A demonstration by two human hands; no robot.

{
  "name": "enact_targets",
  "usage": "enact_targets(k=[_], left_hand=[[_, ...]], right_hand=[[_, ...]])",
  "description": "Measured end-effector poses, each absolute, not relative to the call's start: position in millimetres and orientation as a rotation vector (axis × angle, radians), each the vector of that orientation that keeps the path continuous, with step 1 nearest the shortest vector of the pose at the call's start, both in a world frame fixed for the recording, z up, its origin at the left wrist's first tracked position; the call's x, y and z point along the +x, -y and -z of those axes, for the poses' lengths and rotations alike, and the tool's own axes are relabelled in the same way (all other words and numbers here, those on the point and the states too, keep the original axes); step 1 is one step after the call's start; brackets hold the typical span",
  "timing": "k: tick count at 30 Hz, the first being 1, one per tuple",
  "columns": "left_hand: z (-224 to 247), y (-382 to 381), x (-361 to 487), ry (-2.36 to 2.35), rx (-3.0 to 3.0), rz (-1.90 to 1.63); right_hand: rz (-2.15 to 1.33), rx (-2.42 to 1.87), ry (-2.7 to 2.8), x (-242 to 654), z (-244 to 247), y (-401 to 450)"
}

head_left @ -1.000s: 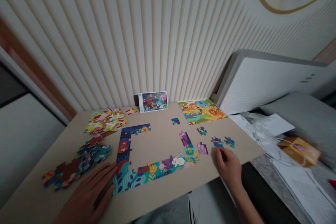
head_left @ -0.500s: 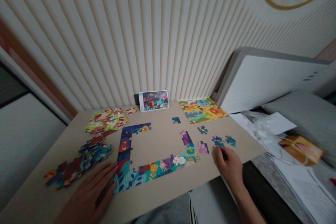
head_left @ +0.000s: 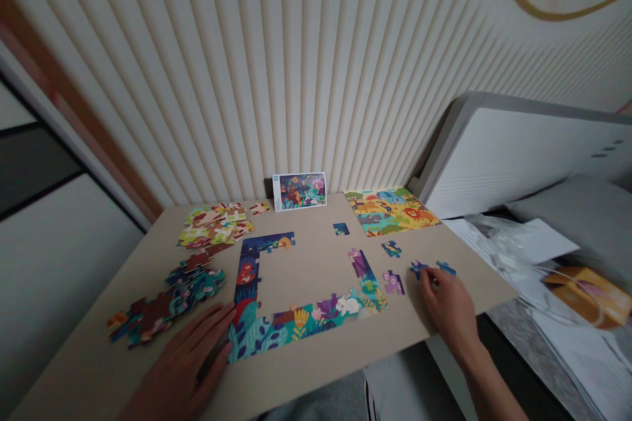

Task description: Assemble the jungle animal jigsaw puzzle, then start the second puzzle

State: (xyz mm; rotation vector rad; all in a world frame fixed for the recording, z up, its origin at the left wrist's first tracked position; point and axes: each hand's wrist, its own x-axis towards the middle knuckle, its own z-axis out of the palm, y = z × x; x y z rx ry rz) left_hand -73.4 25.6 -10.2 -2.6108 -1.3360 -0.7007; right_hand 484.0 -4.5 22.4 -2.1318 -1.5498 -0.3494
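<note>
A partly joined jigsaw puzzle [head_left: 291, 325] lies on the table as a border along its left and bottom sides, with short stretches at top left and right. My left hand [head_left: 185, 358] lies flat, fingers stretched out, its fingertips at the puzzle's lower left corner. At the right, my right hand [head_left: 447, 302] is closed, with thumb and fingertips pinched on a dark blue puzzle piece [head_left: 417, 267] they partly cover. Close by are a purple piece [head_left: 394, 282], a blue-and-yellow piece [head_left: 392, 248] and another blue piece [head_left: 446, 268]. A dark blue corner piece [head_left: 340, 229] lies farther back.
A picture card [head_left: 301, 191] leans against the ribbed wall. Beside it lies a finished animal puzzle [head_left: 390, 210]. Piles of green-and-red pieces [head_left: 214, 223] and dark pieces [head_left: 168, 302] are at left. Papers and an orange box [head_left: 587, 296] sit beyond the table's right edge.
My right hand has moved forward onto the dark blue piece, which it now partly covers. My left hand stays at the puzzle's corner. The whole view has shifted slightly.
</note>
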Motion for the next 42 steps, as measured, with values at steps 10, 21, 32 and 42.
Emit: enact_targets(k=[10, 21, 32, 42], left_hand=[[14.2, -21.5, -71.9, 1.382, -2.598, 0.679], [13.7, -20.1, -70.6, 1.39, -2.623, 0.7], [13.1, -18.2, -69.0, 1.415, -2.619, 0.67], [11.2, -17.0, -65.2, 1.4, -2.618, 0.659]], right_hand=[[0.468, -2.597, 1.337, 551.3, -15.9, 8.4], [-0.464, -1.789, 1.338, 502.2, -51.6, -27.2], [-0.884, -1.457, 1.535, 376.6, -72.7, -95.2], [-0.966, -1.412, 1.57, 355.3, -87.6, -110.4]])
